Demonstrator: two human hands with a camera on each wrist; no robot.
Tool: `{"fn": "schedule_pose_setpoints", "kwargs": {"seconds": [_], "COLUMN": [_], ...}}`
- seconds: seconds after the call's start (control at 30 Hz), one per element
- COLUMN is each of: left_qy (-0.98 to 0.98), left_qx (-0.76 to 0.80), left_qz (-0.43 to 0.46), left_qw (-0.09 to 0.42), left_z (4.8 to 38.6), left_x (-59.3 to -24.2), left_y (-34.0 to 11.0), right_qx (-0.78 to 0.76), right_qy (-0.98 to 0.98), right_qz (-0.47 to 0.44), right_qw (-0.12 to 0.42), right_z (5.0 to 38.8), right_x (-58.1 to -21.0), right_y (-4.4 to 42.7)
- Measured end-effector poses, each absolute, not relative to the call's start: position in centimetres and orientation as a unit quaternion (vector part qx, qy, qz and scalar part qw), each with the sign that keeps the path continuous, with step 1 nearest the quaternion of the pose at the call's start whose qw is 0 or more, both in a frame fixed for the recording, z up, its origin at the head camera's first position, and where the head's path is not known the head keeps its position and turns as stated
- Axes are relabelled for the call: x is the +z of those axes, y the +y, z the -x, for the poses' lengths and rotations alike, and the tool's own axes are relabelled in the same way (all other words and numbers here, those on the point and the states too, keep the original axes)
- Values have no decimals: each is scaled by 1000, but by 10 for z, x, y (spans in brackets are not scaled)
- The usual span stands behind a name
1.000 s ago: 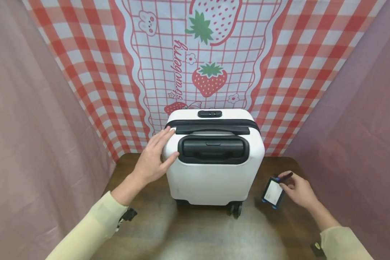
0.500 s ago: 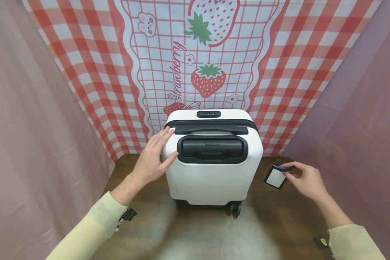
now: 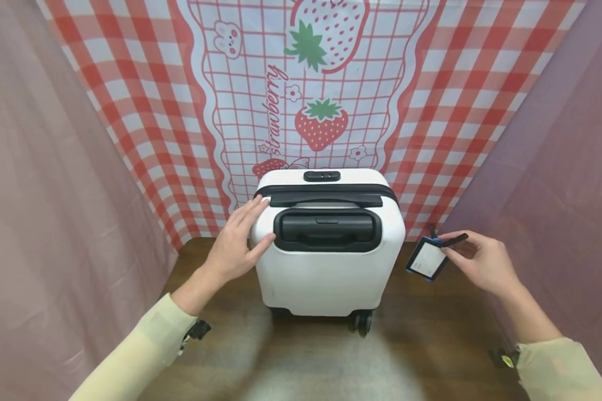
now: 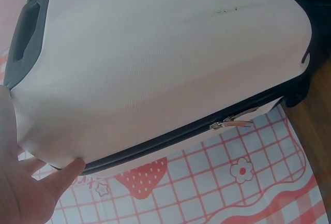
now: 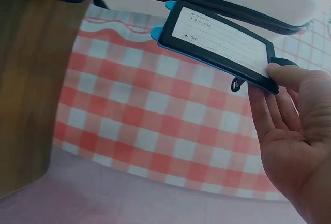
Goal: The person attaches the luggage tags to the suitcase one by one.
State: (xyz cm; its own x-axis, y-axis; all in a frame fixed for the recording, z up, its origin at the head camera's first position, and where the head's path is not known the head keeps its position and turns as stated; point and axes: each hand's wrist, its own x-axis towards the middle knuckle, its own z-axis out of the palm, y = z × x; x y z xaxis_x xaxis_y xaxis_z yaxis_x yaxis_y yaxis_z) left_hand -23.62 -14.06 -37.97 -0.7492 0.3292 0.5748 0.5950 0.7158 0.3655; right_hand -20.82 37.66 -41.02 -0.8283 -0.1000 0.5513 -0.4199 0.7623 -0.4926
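A white suitcase (image 3: 328, 284) stands upright on the table, its black pull handle (image 3: 327, 229) folded down into its recess. My left hand (image 3: 236, 245) rests on the suitcase's upper left corner with straight fingers. In the left wrist view the left hand (image 4: 31, 185) touches the case near its zipper (image 4: 230, 124). To the right of the case, my right hand (image 3: 484, 264) pinches a luggage tag (image 3: 428, 259) by its strap end. In the right wrist view the luggage tag (image 5: 220, 45) shows a card with printed lines, a dark frame and blue edges; a black strap (image 5: 284, 62) loops beside the thumb.
The brown wooden table (image 3: 301, 356) lies under the case. Behind it hangs a red and white checked strawberry cloth (image 3: 321, 125). Pink curtains (image 3: 55, 223) close in both sides. A black combination lock (image 3: 322, 176) sits on top of the case.
My right hand has moved up and a little to the right, away from me, carrying the luggage tag, which has turned. The left hand and suitcase have stayed in place.
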Motion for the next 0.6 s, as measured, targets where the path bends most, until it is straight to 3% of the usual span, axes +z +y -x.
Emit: {"fn": "schedule_pose_setpoints", "kwargs": {"seconds": [0.6], "left_qy": [-897], "left_qx": [-274], "left_qz": [258], "left_qw": [233], "left_z": [235], "left_x": [-377], "left_y": [-141], "right_qx": [324], "right_qy": [-859], "right_qz": [-175], "right_qw": [357], "right_z": [204], "right_x": [-363], "right_y": [358]}}
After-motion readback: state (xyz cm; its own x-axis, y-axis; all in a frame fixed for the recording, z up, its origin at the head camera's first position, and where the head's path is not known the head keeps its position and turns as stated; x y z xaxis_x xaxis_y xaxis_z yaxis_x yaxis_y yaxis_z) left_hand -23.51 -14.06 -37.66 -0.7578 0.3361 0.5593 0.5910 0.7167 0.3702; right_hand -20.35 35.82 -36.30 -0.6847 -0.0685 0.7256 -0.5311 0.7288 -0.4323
